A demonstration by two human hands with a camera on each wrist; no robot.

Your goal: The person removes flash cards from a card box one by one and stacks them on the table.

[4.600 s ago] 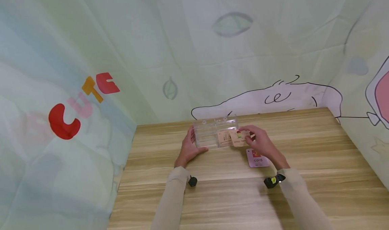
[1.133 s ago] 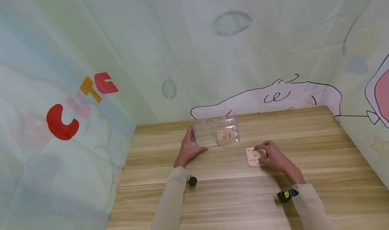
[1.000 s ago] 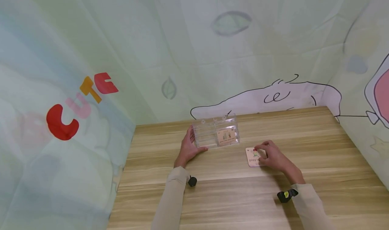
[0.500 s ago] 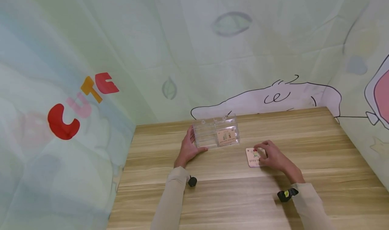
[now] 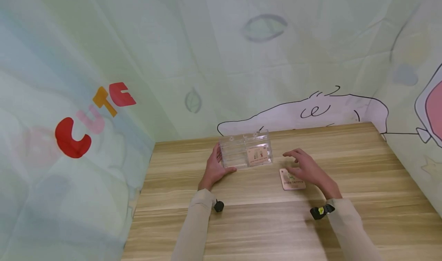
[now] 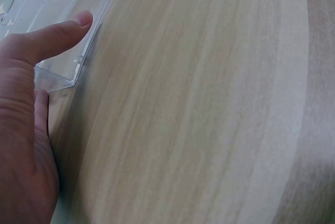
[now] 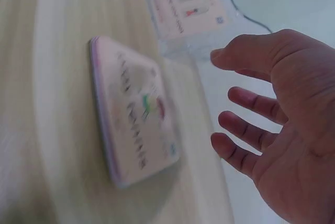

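A clear plastic two-compartment box [image 5: 235,154] lies near the back of the table, its lid raised at the rear. My left hand [image 5: 215,169] holds its left end, thumb along the front edge; in the left wrist view, the thumb reaches over the box corner. In the right compartment sits a card with a drawing and a line of text [image 5: 257,156]. A small stack of rounded cards [image 5: 292,183] lies right of the box, "play tennis" on top. Just above this stack my right hand [image 5: 308,170] hovers with spread fingers, holding nothing.
The wood-grain table [image 5: 255,230] ends at a printed fabric backdrop [image 5: 193,81] behind and on both sides. The box stands close to the table's back edge.
My right hand first carried the "play tennis" card from the box onto the stack. It has now let go of it and risen off it. The left hand has stayed put.
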